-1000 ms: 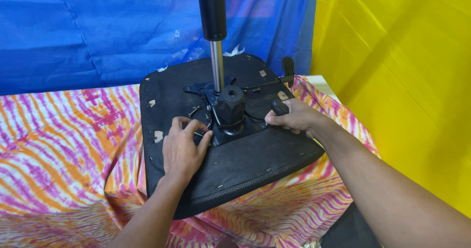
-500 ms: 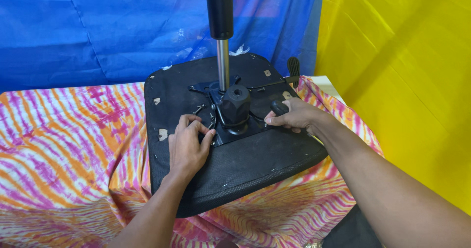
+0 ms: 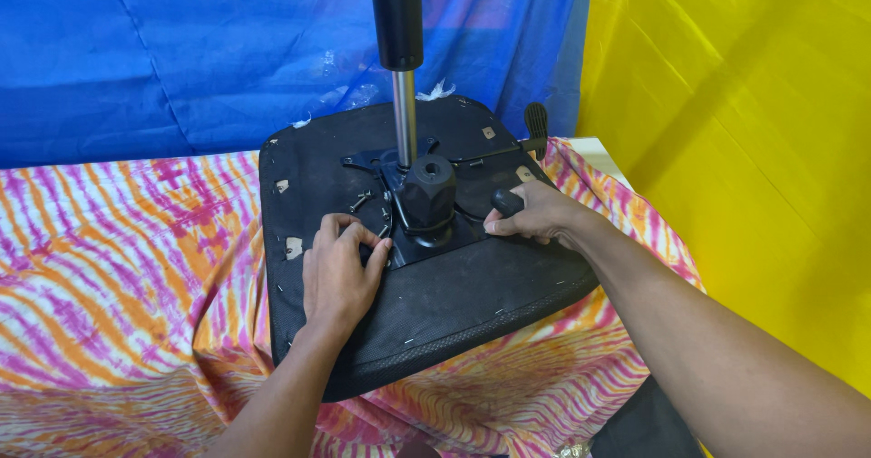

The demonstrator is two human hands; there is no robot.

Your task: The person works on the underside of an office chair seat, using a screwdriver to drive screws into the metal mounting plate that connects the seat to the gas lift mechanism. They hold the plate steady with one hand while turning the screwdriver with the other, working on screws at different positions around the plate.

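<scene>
While the upturned chair seat [image 3: 454, 313] lies black underside up on the pink-and-orange striped cloth [image 3: 118, 267], both hands rest on it. At about nine o'clock from the black knob [image 3: 428, 193] at the seat's middle, the left hand [image 3: 337, 275] lies with fingers curled together against the edge of the metal mounting plate [image 3: 426, 245]; whether they pinch anything I cannot tell. At three o'clock, the right hand [image 3: 537, 218] is wrapped around a black lever handle [image 3: 506, 201]. At twelve o'clock a gas cylinder [image 3: 399, 50] rises upright before the blue sheet [image 3: 181, 50], with a yellow sheet [image 3: 744, 150] far right
</scene>
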